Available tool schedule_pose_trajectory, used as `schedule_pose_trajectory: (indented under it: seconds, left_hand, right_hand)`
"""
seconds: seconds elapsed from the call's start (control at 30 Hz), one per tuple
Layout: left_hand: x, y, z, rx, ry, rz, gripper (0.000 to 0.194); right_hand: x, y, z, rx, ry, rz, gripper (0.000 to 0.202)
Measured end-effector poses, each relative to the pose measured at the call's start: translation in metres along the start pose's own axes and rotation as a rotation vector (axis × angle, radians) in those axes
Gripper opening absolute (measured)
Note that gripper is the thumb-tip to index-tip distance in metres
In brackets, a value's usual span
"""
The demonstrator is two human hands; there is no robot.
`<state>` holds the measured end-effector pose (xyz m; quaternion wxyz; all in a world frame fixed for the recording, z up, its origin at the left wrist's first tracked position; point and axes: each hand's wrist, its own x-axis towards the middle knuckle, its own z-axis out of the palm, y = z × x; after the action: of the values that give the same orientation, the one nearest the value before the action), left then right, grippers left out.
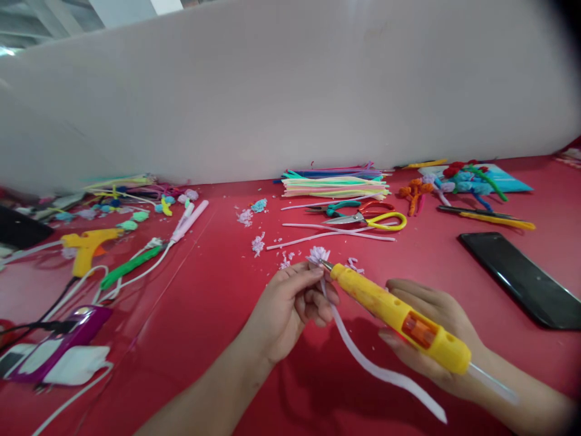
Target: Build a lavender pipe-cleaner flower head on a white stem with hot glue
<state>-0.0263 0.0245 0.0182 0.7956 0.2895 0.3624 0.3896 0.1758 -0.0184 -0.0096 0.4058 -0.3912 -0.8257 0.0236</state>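
Observation:
Pinched between the thumb and fingers of my left hand (285,303) is a lilac fuzzy flower (319,253), apparently of pipe cleaner. A long pale strip (363,360) hangs from beneath that hand and curves to the lower right. My right hand (447,312) is wrapped round a yellow glue gun (370,290), with a clear glue stick (494,383) sticking out of its back end. The gun's metal nozzle meets the flower, or lies just in front of it; I cannot tell which. Small lilac clippings (354,265) lie beyond the nozzle.
Past my hands lie scissors (385,221), pliers (340,209), loose lilac pipe cleaners (313,237) and a pipe cleaner bundle (336,184). A phone (521,278) and tweezers (485,217) are right. Leftward are another glue gun (88,248), a purple power strip (86,324) and cords.

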Motion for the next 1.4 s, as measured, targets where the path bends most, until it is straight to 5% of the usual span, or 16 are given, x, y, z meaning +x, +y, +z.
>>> schedule_pose_trajectory:
  seconds: [0.63,0.87,1.03,1.13,1.23,1.4]
  left_hand:
    - [0.004,0.006,-0.008,0.085,0.072,0.144,0.017]
    - [0.003,0.024,-0.016,0.059,0.048,0.189,0.02]
    - [0.008,0.013,-0.014,0.193,0.037,0.177,0.017]
    - [0.012,0.007,-0.013,0.227,0.018,0.17,0.016]
    - [0.013,0.003,-0.014,0.253,-0.003,0.15,0.014]
    - [0.015,-0.001,-0.015,0.3,-0.025,0.098,0.014]
  right_hand:
    - [0.007,-0.007,-0.009,0.059,-0.072,0.088,0.015]
    - [0.002,-0.006,0.015,0.161,-0.481,0.301,0.01]
    - [0.002,-0.009,0.022,0.148,-0.629,0.322,0.034]
    - [0.015,0.004,0.01,0.103,-0.606,0.21,0.035]
    - [0.032,0.029,0.003,-0.108,-0.516,0.303,0.01]
    - [0.049,0.064,0.016,-0.252,-0.508,0.322,0.01]
